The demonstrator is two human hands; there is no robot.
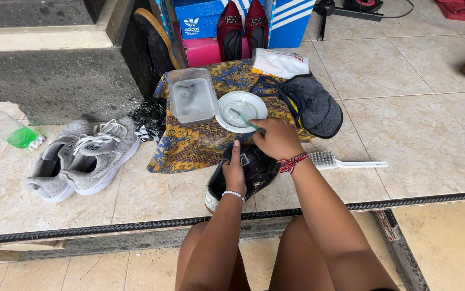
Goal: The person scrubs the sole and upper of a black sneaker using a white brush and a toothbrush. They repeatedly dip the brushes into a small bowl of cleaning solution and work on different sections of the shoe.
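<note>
Two hands work on a black shoe point(254, 170) on the tiled floor: left hand point(234, 171) presses it flat, right hand point(277, 139) fingers pinching a green toothbrush point(245, 120) over a white dish point(231, 121).

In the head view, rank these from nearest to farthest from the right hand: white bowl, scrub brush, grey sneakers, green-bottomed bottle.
From the right hand:
1. White bowl, just ahead of it on the patterned cloth.
2. Scrub brush, on the tiles to its right.
3. Grey sneakers, well off to the left.
4. Green-bottomed bottle, far left edge.
</note>
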